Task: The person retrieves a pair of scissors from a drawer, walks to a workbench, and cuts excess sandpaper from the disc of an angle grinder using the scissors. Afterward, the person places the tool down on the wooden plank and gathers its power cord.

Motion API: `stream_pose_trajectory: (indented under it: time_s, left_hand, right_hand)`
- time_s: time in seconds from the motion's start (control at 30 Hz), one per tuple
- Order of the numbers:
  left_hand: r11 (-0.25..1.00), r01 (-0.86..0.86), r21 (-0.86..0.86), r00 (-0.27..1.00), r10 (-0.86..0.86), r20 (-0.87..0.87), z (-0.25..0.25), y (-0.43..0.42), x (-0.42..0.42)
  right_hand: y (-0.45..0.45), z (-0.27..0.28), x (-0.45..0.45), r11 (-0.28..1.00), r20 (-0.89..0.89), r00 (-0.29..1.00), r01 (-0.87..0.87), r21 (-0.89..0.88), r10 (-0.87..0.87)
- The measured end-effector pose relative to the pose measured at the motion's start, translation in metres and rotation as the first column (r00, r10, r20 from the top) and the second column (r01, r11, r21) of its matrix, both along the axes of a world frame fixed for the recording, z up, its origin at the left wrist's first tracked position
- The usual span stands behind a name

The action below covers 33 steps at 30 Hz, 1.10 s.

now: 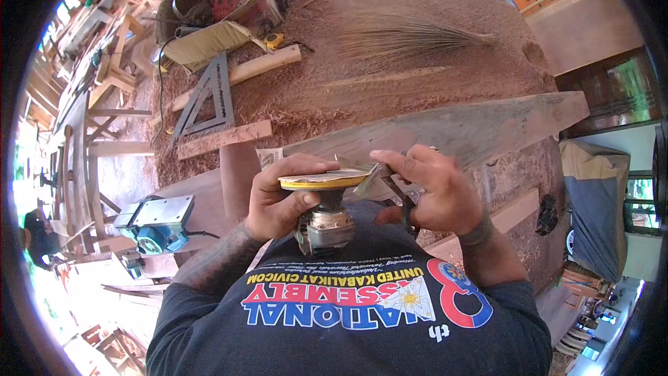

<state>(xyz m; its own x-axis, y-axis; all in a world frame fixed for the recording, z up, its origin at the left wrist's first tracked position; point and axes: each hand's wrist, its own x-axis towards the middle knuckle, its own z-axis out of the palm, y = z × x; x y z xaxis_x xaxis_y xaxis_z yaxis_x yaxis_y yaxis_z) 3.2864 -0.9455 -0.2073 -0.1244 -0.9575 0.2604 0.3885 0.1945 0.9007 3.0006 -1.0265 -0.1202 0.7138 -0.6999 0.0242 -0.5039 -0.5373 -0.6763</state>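
My left hand is closed on the rim of an angle grinder's round, yellow-edged pad, fingers on top and thumb beneath. The metal head of the angle grinder hangs below the pad, close to my shirt. A thin pale sheet, apparently sandpaper, covers the pad's face. My right hand is wrapped around a dark-handled tool that looks like scissors. Beside the pad's right edge, a bent greyish flap lies near my right fingertips. Whether the blades touch it, I cannot tell.
A long plank lies just beyond my hands on a sawdust-covered surface. Farther off are a stick broom, a triangular square, a tape measure and a tool bag. To the left sits a power planer.
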Motion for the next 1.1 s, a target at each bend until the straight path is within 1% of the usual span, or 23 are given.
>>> stream_pose_trajectory:
  time_s: [0.1, 0.23, 0.33, 0.43, 0.5, 0.53, 0.6, 0.7, 0.73, 0.8, 0.9, 1.0, 1.1]
  left_hand:
    - [1.000, -0.008, -0.016, 1.000, 0.008, 0.015, -0.001, 0.000, 0.001]
    - [1.000, -0.010, 0.017, 1.000, 0.010, 0.002, 0.001, 0.002, 0.000]
    - [1.000, -0.014, 0.012, 1.000, 0.014, 0.023, -0.001, 0.002, 0.001]
    - [0.999, -0.015, 0.029, 1.000, 0.015, 0.012, -0.002, 0.003, 0.001]
    - [1.000, -0.018, 0.021, 1.000, 0.018, 0.003, -0.002, 0.002, 0.000]
    - [1.000, -0.017, 0.002, 0.999, 0.017, 0.030, -0.001, 0.001, 0.000]
    - [0.999, -0.011, -0.036, 0.996, 0.014, 0.084, 0.003, -0.001, 0.001]
    - [0.999, 0.002, -0.032, 0.987, 0.003, 0.160, 0.006, -0.003, 0.005]
    - [0.999, 0.006, -0.035, 0.986, 0.000, 0.166, 0.007, -0.003, 0.005]
    - [0.999, 0.014, -0.042, 0.984, -0.006, 0.177, 0.010, -0.004, 0.005]
    - [1.000, 0.019, -0.013, 0.989, -0.016, 0.149, 0.011, -0.002, 0.006]
    - [0.999, 0.017, -0.039, 0.987, -0.010, 0.163, 0.012, -0.002, 0.005]
    - [0.999, 0.032, -0.022, 0.989, -0.029, 0.146, 0.009, -0.002, 0.006]
  right_hand:
    - [0.000, -0.006, 0.001, 1.000, 0.031, 0.999, -0.009, 0.012, 0.009]
    - [0.000, -0.010, 0.001, 0.999, 0.045, 0.999, -0.025, 0.028, 0.023]
    - [-0.002, -0.014, -0.001, 0.997, 0.034, 0.999, -0.040, -0.071, 0.042]
    - [-0.002, -0.014, -0.003, 0.996, 0.043, 0.998, -0.034, -0.078, 0.037]
    - [-0.004, -0.012, -0.005, 0.996, 0.001, 0.999, -0.036, -0.086, 0.036]
    - [-0.005, -0.011, -0.005, 0.995, -0.020, 0.999, -0.037, -0.090, 0.035]
    - [-0.005, -0.003, -0.002, 0.997, 0.012, 1.000, -0.023, -0.071, 0.024]
    - [-0.003, 0.003, 0.002, 0.999, 0.056, 0.998, -0.025, -0.034, 0.027]
    - [-0.003, 0.004, 0.002, 0.999, 0.070, 0.997, -0.029, -0.020, 0.031]
    - [-0.001, 0.002, 0.001, 1.000, 0.037, 0.999, -0.022, -0.012, 0.022]
    - [-0.001, -0.006, 0.000, 0.999, 0.044, 0.999, -0.030, -0.026, 0.031]
    - [0.000, -0.011, -0.002, 0.997, 0.059, 0.997, -0.040, -0.068, 0.044]
    - [0.000, -0.012, -0.003, 0.994, 0.051, 0.997, -0.047, -0.096, 0.052]
